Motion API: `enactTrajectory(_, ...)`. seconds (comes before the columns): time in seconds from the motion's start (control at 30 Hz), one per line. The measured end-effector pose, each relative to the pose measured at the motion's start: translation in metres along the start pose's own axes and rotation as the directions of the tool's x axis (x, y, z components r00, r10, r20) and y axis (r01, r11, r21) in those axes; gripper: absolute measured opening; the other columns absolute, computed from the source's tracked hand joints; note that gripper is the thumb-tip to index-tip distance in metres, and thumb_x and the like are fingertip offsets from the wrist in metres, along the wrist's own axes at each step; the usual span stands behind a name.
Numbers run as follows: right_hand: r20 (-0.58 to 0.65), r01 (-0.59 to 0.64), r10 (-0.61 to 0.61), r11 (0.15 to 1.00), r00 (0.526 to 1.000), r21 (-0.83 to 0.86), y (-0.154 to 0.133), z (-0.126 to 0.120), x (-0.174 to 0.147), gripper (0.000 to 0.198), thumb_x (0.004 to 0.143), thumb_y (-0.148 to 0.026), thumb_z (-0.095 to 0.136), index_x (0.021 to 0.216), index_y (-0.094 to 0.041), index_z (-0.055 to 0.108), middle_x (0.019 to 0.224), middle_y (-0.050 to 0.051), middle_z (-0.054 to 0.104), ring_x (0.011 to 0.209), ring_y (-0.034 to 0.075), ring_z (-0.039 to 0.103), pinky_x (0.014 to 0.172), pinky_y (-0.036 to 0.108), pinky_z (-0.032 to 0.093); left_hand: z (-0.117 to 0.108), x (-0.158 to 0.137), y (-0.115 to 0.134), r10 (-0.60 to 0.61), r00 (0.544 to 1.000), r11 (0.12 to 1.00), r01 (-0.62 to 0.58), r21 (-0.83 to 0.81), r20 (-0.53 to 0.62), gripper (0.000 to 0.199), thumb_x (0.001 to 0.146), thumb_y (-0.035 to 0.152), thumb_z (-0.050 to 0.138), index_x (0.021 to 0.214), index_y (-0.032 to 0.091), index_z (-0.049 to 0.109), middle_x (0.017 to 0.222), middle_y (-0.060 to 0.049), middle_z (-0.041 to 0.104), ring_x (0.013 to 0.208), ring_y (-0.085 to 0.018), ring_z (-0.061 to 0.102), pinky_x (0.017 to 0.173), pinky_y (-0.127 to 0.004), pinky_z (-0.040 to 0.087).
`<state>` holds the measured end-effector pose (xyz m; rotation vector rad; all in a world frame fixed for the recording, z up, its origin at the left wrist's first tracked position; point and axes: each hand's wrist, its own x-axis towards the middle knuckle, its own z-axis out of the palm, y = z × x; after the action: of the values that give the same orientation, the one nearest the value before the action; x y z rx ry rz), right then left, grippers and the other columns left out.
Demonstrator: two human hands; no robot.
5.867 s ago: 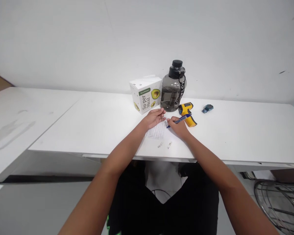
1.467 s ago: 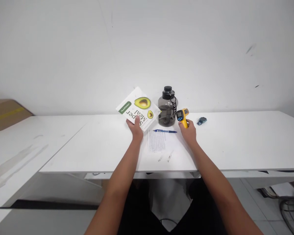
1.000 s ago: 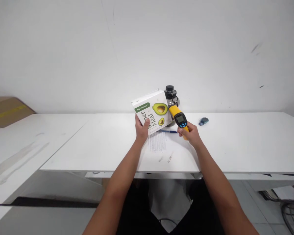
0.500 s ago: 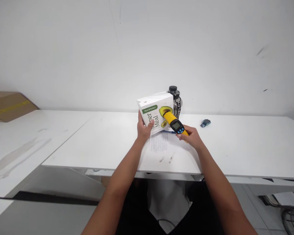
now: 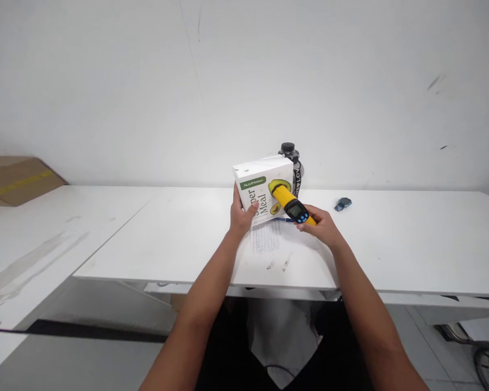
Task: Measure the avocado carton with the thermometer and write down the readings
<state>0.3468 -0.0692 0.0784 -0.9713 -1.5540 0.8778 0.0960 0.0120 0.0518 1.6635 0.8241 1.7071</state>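
My left hand (image 5: 243, 216) grips a white box (image 5: 262, 190) by its lower left side, thumb on the front. The box is tilted, with a green label and avocado pictures facing me. In my right hand (image 5: 321, 225) is a yellow and black infrared thermometer (image 5: 295, 208), its small screen and blue buttons turned up. The thermometer's nose points at the avocado print, very near the box; I cannot tell whether they touch. Below the box lie a blue pen (image 5: 284, 219), partly hidden, and a sheet with writing (image 5: 264, 238).
Behind the box stands a clear bottle with a black cap (image 5: 287, 146) and a dark lettered strap. A small blue item (image 5: 343, 204) lies to the right on the white table (image 5: 411, 239). At far left sits a taped cardboard box (image 5: 20, 180), with the wall behind.
The white box and the thermometer have shifted slightly right in view, together with both hands. The view itself has moved a little. Both grips stay the same.
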Motion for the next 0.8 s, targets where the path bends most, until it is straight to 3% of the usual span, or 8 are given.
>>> enactTrajectory(0.3,-0.028,0.012,-0.013,0.999,1.0,-0.043,0.0013,-0.0071,0.0007,0.059,0.061,-0.044,0.094,0.116,-0.028,0.082,0.123,0.006,0.078,0.117,0.035,0.071,0.102,0.051,0.058,-0.002,0.0017,0.0046,-0.043,0.999,0.999,0.043,0.007,-0.003,0.096,0.08,0.067,0.073,0.159,0.025,0.038,0.136,-0.013,0.068,0.12,-0.031,0.069,0.103,-0.049,0.057)
enactTrajectory(0.8,-0.069,0.019,-0.02,1.0,0.997,-0.017,0.0006,-0.0067,-0.0014,0.059,0.061,-0.04,0.095,0.117,-0.028,0.082,0.125,0.004,0.078,0.121,0.035,0.07,0.108,0.053,0.056,-0.0012,0.0008,0.0054,-0.006,1.0,1.0,0.006,0.01,0.0,0.092,0.083,0.064,0.072,0.159,0.026,0.037,0.134,-0.013,0.07,0.119,-0.031,0.07,0.099,-0.048,0.06)
